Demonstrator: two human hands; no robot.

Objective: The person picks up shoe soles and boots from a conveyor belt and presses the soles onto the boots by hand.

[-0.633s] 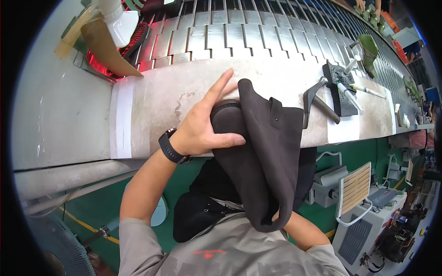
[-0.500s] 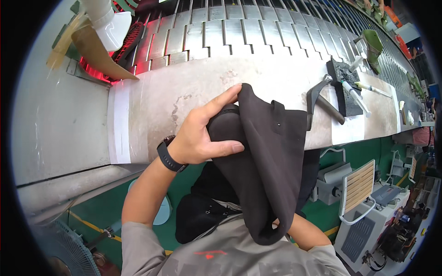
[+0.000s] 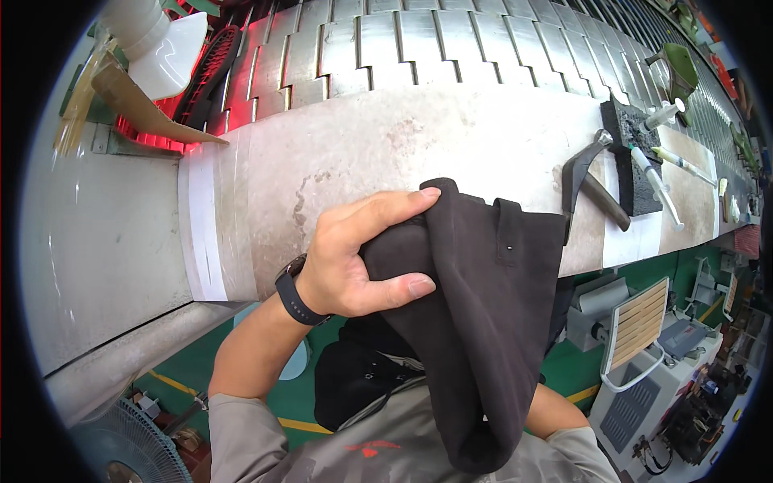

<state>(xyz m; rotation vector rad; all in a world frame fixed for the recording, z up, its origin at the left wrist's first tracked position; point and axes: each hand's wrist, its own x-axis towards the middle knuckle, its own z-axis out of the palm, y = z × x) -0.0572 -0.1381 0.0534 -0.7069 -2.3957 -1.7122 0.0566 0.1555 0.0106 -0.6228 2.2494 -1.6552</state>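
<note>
A dark brown, soft suede-like boot [image 3: 503, 298] hangs in front of me, its wide shaft folded and a small loop tab at the upper edge. My left hand [image 3: 354, 258] is closed round the boot's rounded end, thumb on the near side and index finger stretched along the top. A black watch sits on that wrist. Of my right arm only the forearm [image 3: 555, 412] shows, beside the lower part of the boot. My right hand is hidden behind the boot, so its fingers cannot be seen.
On the pale worn bench [image 3: 266, 177] lies a hammer [image 3: 592, 181], right of the boot. Several syringes [image 3: 656, 187] rest on and around a black foam block [image 3: 632, 153]. A slatted metal conveyor [image 3: 386, 44] runs behind. A fan [image 3: 129, 443] stands lower left, a slatted rack [image 3: 636, 322] right.
The boot and my left hand sit slightly lower in view, and the boot's shaft reaches a little further right. Bench and tools have shifted in the picture as the view moved.
</note>
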